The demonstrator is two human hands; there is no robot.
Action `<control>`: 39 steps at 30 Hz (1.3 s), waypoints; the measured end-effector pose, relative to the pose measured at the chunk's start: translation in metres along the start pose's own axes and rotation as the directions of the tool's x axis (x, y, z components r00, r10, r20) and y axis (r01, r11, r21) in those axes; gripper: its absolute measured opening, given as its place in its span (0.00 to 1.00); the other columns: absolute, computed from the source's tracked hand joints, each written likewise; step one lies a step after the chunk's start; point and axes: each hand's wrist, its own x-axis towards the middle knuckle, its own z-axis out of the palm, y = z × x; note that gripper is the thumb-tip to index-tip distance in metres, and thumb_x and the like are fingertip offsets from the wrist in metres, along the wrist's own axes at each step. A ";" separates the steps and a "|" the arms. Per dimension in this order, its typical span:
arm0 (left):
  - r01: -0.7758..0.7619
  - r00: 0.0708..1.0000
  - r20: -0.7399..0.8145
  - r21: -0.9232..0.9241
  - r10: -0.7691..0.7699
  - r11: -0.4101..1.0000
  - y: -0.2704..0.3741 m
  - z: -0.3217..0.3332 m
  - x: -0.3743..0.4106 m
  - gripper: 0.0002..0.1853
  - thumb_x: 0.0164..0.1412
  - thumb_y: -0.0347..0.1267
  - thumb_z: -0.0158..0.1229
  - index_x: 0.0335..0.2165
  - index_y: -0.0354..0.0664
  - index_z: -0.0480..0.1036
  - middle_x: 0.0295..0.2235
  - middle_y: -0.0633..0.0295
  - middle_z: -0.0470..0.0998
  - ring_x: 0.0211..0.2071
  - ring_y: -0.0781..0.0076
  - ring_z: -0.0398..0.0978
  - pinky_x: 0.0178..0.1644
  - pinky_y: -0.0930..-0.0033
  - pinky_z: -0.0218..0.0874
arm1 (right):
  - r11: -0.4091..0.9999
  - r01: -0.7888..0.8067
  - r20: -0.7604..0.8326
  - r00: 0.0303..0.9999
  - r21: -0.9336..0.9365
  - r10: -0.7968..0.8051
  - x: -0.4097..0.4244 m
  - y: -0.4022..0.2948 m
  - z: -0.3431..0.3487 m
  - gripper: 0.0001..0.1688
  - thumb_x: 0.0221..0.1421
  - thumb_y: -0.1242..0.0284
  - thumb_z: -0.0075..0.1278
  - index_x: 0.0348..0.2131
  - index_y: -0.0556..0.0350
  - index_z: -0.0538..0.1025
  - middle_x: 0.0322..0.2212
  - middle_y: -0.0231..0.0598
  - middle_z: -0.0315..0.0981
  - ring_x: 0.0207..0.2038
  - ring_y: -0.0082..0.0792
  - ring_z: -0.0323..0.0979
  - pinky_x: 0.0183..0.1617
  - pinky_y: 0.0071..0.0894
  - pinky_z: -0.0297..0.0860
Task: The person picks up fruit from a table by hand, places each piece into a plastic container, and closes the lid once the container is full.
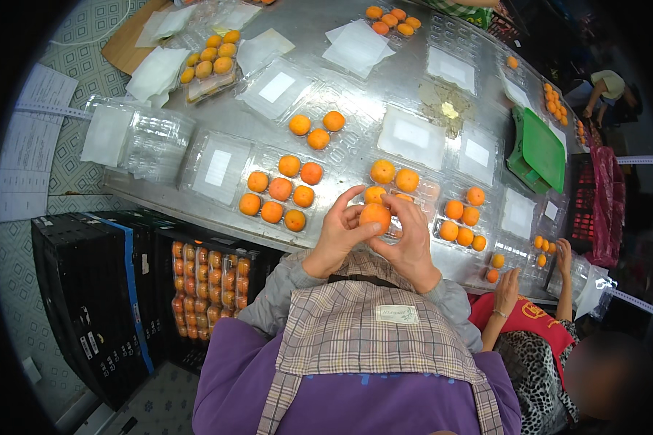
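Between the fingertips of my left hand point(334, 234) and my right hand point(413, 239) is an orange persimmon point(374, 215), held above the table's near edge. My left thumb presses its lower side, and my right fingers curl around its right. Beneath them lies an open clear plastic clamshell tray point(429, 209) with several persimmons point(382, 172) in its cups; my hands hide part of it. Just left, another clamshell point(305, 220) holds several persimmons point(280, 188), its lid point(217, 163) folded back with a white label. Farther back, a tray has three persimmons point(319, 139).
Stacked empty clamshells point(158, 144) stand at the metal table's point(207, 117) left end. A green plastic container point(538, 149) sits on the right. Black crates point(81, 293) and a crate of packed fruit point(212, 288) are below left. A co-worker's hands point(506, 293) reach over trays at right.
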 end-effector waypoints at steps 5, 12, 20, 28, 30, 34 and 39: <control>0.085 0.996 -0.004 -0.144 -0.086 0.986 0.000 -0.006 -0.001 0.42 0.63 0.24 0.65 0.69 0.40 0.52 0.49 0.54 0.77 0.50 0.70 0.76 0.56 0.67 0.70 | 0.997 -0.050 0.064 0.997 0.062 0.046 0.003 -0.001 -0.006 0.47 0.38 0.67 0.72 0.59 0.54 0.71 0.55 0.47 0.70 0.57 0.51 0.68 0.61 0.48 0.64; 0.098 0.995 0.015 -0.140 -0.097 0.985 0.002 -0.005 0.000 0.41 0.65 0.26 0.63 0.70 0.41 0.51 0.51 0.54 0.76 0.51 0.71 0.75 0.55 0.67 0.70 | 0.998 0.042 0.066 0.997 -0.043 -0.039 0.006 0.001 -0.001 0.41 0.40 0.68 0.71 0.55 0.53 0.74 0.52 0.44 0.71 0.56 0.50 0.67 0.61 0.47 0.64; 0.151 0.988 0.012 -0.183 -0.151 0.972 -0.003 -0.011 0.004 0.35 0.76 0.51 0.41 0.70 0.43 0.51 0.56 0.50 0.73 0.56 0.64 0.72 0.61 0.62 0.63 | 0.997 0.044 0.038 0.998 -0.058 -0.042 0.010 0.004 0.001 0.37 0.40 0.70 0.70 0.52 0.54 0.76 0.48 0.43 0.74 0.51 0.49 0.70 0.58 0.45 0.65; 0.183 0.983 0.070 -0.262 -0.171 0.948 -0.007 -0.016 0.009 0.38 0.77 0.53 0.33 0.67 0.32 0.56 0.62 0.52 0.68 0.63 0.64 0.67 0.67 0.61 0.59 | 0.998 -0.041 0.071 0.997 0.050 0.038 0.011 0.006 0.002 0.43 0.38 0.72 0.70 0.56 0.55 0.73 0.52 0.46 0.73 0.56 0.51 0.69 0.61 0.46 0.65; 0.191 0.981 0.075 -0.282 -0.177 0.940 -0.007 -0.018 0.010 0.39 0.77 0.54 0.35 0.67 0.30 0.57 0.63 0.51 0.67 0.63 0.64 0.67 0.67 0.60 0.59 | 0.997 -0.042 0.082 0.996 0.061 0.037 0.012 0.007 0.003 0.44 0.38 0.73 0.70 0.57 0.56 0.73 0.53 0.47 0.72 0.57 0.51 0.69 0.62 0.46 0.64; 0.201 0.980 0.072 -0.333 -0.188 0.921 -0.009 -0.020 0.010 0.40 0.76 0.55 0.38 0.67 0.29 0.56 0.63 0.49 0.66 0.63 0.63 0.67 0.67 0.60 0.59 | 0.998 -0.034 0.096 0.995 0.044 0.030 0.012 0.005 0.002 0.46 0.38 0.73 0.71 0.59 0.57 0.72 0.56 0.48 0.71 0.58 0.51 0.68 0.63 0.46 0.64; 0.225 0.974 0.051 -0.355 -0.221 0.907 -0.006 -0.020 0.010 0.38 0.77 0.53 0.34 0.65 0.30 0.59 0.63 0.51 0.68 0.63 0.62 0.67 0.69 0.58 0.57 | 0.998 -0.042 0.102 0.994 0.056 0.036 0.013 0.008 0.003 0.46 0.38 0.74 0.71 0.58 0.59 0.72 0.56 0.49 0.70 0.59 0.51 0.68 0.63 0.46 0.65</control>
